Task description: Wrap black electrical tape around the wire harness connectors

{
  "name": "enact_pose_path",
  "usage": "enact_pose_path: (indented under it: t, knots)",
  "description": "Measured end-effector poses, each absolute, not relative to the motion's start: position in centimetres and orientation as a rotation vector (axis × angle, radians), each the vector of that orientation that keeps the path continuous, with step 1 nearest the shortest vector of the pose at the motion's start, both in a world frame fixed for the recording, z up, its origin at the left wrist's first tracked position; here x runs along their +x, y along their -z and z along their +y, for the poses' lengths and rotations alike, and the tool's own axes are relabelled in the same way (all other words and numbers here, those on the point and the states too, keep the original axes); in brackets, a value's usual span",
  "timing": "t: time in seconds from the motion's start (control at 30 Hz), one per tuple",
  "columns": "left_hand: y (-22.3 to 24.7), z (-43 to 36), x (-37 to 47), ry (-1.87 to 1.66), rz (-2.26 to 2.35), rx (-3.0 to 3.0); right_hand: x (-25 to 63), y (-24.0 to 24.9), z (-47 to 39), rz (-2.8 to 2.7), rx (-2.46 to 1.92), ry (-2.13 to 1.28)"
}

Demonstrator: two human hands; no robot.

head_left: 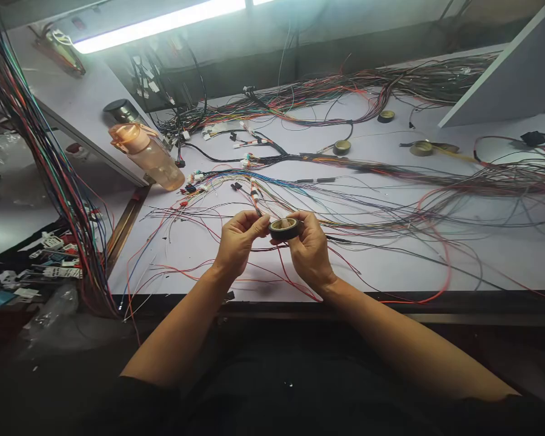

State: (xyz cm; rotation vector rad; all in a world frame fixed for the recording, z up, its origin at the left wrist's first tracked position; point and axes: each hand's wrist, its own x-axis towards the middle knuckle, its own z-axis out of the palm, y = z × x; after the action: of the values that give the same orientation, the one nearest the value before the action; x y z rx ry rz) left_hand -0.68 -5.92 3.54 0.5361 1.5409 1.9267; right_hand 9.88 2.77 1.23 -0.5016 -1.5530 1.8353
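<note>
Above the front part of the white table, my right hand (309,248) is closed around a roll of black tape (285,229), with a finger showing through its core. Close beside it, my left hand (240,237) pinches a thin bundle of wires (258,206), its thumb by the roll's left edge. White and black connectors (254,192) sit on the bundle just beyond my fingers. Whether the tape's loose end is on the wires cannot be made out. Loose red wires (284,272) hang and lie beneath my hands.
Long wire harnesses (367,166) run across the table (163,281). More tape rolls (342,147) lie farther back. An orange bottle (152,154) leans at the left, near a hanging wire bundle (49,163). A white panel (495,72) stands at the right, and a lamp (163,27) shines overhead.
</note>
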Motion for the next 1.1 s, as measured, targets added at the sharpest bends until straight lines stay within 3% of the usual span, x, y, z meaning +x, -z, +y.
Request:
enact_pose_path:
  t: [0.13, 0.33, 0.47, 0.83, 1.1]
  knots:
    - [-3.6, -5.8, -0.6, -2.053, 1.593, 0.515, 10.4, -1.0, 4.0, -1.842, -0.588, -1.674]
    - [-3.7, -5.5, -0.8, -2.19, 1.696, 0.566, 11.7, -2.9, 4.8, -2.223, -0.386, -0.884]
    - [-3.6, -5.6, -0.7, -2.166, 1.722, 0.62, 11.0, -3.7, 5.1, -2.317, -0.365, -0.714]
    - [-3.1, -6.5, -0.4, -2.143, 1.681, 0.871, 8.6, -4.4, 10.5, -2.619, 0.061, -1.28]
    - [-5.3, -6.4, -3.0, -1.837, 1.729, 1.249, 7.3, -3.4, 10.3, -2.517, 0.132, -1.528]
